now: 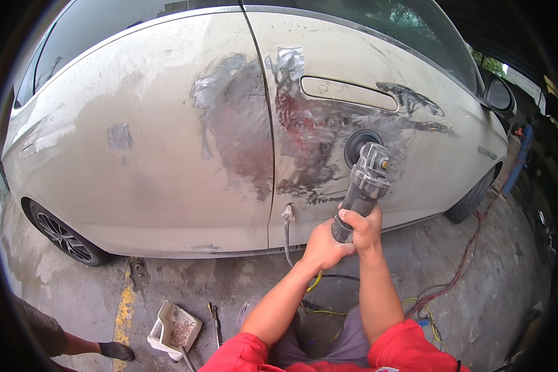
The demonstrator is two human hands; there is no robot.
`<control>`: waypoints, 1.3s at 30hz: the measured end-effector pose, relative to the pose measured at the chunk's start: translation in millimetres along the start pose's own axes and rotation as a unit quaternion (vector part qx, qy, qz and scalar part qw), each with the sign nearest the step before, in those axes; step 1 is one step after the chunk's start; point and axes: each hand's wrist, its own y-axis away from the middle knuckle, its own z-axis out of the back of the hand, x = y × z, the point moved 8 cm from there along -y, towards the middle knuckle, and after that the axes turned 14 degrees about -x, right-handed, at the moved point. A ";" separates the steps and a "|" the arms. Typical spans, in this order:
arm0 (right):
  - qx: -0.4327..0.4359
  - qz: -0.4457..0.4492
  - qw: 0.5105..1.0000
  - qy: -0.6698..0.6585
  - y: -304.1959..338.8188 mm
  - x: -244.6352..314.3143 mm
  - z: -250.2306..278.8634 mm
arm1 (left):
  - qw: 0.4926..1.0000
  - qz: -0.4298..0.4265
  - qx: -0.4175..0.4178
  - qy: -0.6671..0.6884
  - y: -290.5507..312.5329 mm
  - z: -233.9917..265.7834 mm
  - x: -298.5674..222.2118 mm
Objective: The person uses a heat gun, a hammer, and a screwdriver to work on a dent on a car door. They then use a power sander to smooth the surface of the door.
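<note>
My left hand and my right hand are both wrapped round the rear of a dusty angle grinder. Its round black disc meets the white car door below the door handle. Around the disc the paint is worn to dark grey, black and reddish patches. A similar rubbed patch spreads over the neighbouring door, left of the door gap. Low on the panel near that gap a small pale clamp-like piece is attached, with a dark cable hanging from it.
A dirty white tub stands on the concrete floor, beside a thin dark tool. At lower left a person's leg and dark shoe show. A reddish hose trails at right, near a blue cylinder. A yellow cable lies by my legs.
</note>
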 end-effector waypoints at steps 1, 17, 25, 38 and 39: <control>0.019 0.006 0.999 0.025 1.4 0.6 -5.7 | 0.999 -0.009 -0.022 0.030 1.3 3.6 0.2; -0.039 -0.037 0.998 -0.038 13.5 -18.5 28.2 | 1.000 0.011 0.010 0.003 17.9 -15.9 14.7; -0.107 0.017 0.986 -0.126 7.0 19.4 70.3 | 0.978 -0.183 0.038 -0.092 0.1 41.9 -74.9; -0.024 -0.009 0.997 -0.074 -24.4 10.3 63.4 | 0.987 0.041 0.087 0.129 -0.7 -65.7 -8.3; -0.008 -0.012 0.998 -0.065 -26.3 11.1 57.4 | 0.987 0.046 0.058 0.140 -0.9 -62.8 -6.7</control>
